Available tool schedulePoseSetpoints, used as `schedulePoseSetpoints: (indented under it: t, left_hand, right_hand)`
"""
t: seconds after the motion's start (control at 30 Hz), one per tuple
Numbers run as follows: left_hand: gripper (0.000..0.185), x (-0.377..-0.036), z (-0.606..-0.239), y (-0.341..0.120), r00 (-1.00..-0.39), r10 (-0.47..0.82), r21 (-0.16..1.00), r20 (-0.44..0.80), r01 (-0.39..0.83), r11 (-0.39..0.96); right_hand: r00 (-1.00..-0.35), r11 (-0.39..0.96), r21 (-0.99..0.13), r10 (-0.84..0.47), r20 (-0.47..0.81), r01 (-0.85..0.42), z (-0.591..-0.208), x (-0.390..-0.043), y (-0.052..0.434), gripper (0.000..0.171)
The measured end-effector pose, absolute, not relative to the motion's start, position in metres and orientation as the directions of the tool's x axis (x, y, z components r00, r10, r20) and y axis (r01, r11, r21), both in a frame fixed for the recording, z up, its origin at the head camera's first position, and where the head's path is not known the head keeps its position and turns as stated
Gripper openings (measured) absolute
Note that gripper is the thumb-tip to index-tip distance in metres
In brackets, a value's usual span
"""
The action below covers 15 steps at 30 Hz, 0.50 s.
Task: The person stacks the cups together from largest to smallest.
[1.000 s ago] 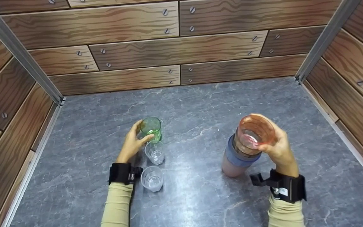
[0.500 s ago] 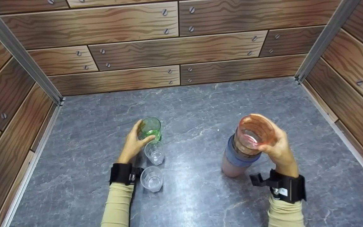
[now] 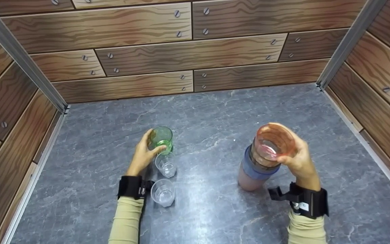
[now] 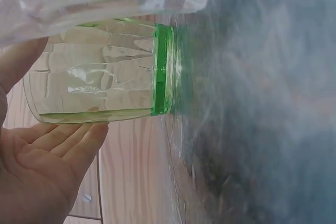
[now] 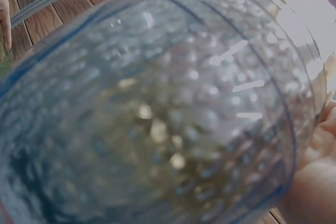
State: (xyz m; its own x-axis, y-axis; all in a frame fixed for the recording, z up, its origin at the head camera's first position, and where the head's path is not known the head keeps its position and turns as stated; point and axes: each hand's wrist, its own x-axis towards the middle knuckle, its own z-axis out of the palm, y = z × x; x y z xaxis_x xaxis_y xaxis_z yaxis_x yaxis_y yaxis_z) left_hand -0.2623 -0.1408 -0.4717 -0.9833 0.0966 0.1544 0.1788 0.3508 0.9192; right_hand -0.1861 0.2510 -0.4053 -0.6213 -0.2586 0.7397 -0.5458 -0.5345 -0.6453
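Note:
My left hand (image 3: 141, 156) grips a green-tinted cup (image 3: 161, 136), thumb on its near side and fingers across from it. In the left wrist view the cup's thick green base (image 4: 163, 69) meets the tabletop. Close in front of it stands a clear cup (image 3: 166, 165), with a second clear cup (image 3: 163, 194) nearer me. On the right, my right hand (image 3: 300, 162) holds an orange-red cup (image 3: 278, 137) at the top of a stack. Below it show a brownish clear cup (image 3: 262, 158), a blue band (image 3: 258, 170) and a pinkish lower part (image 3: 250, 180). The bumpy blue-edged cup wall (image 5: 157, 103) fills the right wrist view.
The grey marbled tabletop (image 3: 201, 118) is enclosed by wood-patterned walls (image 3: 144, 57) at the back and both sides. Metal posts (image 3: 350, 44) stand at the back corners. Each wrist wears a black camera strap (image 3: 130, 187).

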Motion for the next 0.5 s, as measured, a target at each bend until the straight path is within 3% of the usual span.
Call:
schedulePoseSetpoints:
  t: [0.5]
  left_hand:
    - [0.08, -0.28, -0.498, -0.155, -0.979, 0.046, 0.924, 0.197, 0.201, 0.326]
  right_hand:
    - [-0.616, -0.551, -0.639, -0.26, 0.743, -0.537, -0.407, -0.187, 0.252, 0.071]
